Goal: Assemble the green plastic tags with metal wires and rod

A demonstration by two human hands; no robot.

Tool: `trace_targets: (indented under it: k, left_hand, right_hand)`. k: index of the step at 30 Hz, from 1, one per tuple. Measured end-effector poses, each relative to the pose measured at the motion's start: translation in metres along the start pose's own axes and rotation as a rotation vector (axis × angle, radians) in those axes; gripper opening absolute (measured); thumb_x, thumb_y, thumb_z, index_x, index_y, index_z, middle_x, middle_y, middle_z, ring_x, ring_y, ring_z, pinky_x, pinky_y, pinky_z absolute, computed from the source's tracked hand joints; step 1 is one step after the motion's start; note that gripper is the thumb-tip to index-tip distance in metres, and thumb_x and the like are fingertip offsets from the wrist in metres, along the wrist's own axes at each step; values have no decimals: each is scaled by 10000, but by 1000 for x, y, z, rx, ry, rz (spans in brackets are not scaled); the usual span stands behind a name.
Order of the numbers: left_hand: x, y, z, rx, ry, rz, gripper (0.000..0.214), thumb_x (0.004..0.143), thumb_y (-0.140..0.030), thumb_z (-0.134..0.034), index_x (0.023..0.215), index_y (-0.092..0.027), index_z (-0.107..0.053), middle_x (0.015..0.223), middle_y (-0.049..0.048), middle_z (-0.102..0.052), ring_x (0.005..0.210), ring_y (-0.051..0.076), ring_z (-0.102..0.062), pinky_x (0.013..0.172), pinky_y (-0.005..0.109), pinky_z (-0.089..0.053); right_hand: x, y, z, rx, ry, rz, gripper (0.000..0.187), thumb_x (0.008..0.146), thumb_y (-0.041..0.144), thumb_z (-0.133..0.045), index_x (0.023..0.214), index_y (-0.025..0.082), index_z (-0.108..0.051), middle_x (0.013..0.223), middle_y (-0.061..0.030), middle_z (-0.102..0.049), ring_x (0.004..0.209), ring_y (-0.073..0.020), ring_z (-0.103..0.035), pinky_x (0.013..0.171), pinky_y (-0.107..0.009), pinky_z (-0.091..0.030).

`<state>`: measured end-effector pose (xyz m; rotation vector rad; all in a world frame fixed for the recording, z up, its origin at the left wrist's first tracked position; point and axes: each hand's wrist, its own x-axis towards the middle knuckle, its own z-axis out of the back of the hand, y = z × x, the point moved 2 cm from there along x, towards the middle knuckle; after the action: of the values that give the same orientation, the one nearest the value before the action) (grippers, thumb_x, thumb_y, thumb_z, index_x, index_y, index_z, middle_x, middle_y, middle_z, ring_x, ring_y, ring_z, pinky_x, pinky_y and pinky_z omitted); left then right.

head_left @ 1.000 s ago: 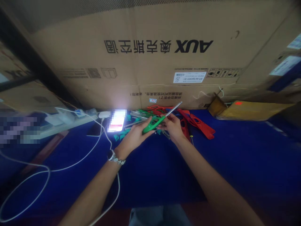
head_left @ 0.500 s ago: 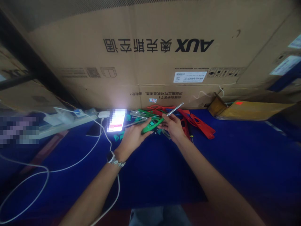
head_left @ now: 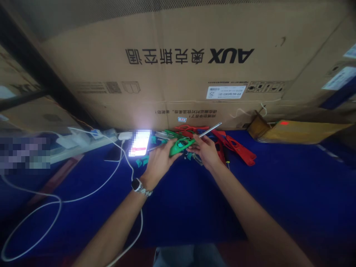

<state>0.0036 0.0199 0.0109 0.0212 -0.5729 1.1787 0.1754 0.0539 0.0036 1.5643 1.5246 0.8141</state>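
My left hand [head_left: 159,160] is closed around the green plastic handle [head_left: 180,145] of a long-nosed tool whose thin metal tube [head_left: 211,129] points up and to the right. My right hand [head_left: 205,150] pinches the same tool where the handle meets the tube. Both hands hover just above a pile of more green handles [head_left: 170,133] and red handles [head_left: 237,148] with loose metal tubes, lying on the blue table cloth [head_left: 278,185]. A watch sits on my left wrist.
A lit phone [head_left: 139,142] lies left of the pile, with a white cable [head_left: 83,193] looping over the cloth to a power strip [head_left: 80,139]. A big cardboard box [head_left: 178,63] stands behind. A smaller brown carton [head_left: 294,130] lies at the right.
Both hands with the green tool have shifted slightly up and to the right; the grip is unchanged.
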Motion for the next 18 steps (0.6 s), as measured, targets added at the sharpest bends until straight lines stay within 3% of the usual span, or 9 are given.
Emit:
trace_targets:
  k: [7, 14, 18]
  left_hand:
    - [-1, 4, -6, -219, -131, 67, 475, 848, -337, -764, 1296, -255, -630, 1218, 60, -746, 1046, 273, -731, 895, 394, -577]
    - [1, 5, -6, -199, -115, 79, 532, 850, -363, -761, 1354, -269, -619, 1268, 76, -721, 1054, 282, -728, 890, 418, -585]
    - [2, 5, -5, -208, -80, 53, 536, 884, -369, -719, 1396, -276, -586, 1273, 77, -717, 1069, 287, -721, 897, 432, -588]
  right_hand:
    - [-2, 1, -1, 28, 8, -42, 268, 762, 304, -832, 765, 172, -599, 616, 19, -670, 521, -115, -647, 603, -283, -649]
    - [-5, 3, -4, 19, 17, -44, 271, 774, 331, -822, 753, 166, -609, 614, 8, -680, 519, -117, -646, 589, -281, -647]
    - [-5, 3, -5, -13, 46, -5, 289, 665, 261, -891, 773, 159, -643, 653, 1, -705, 536, -115, -657, 574, -253, -634]
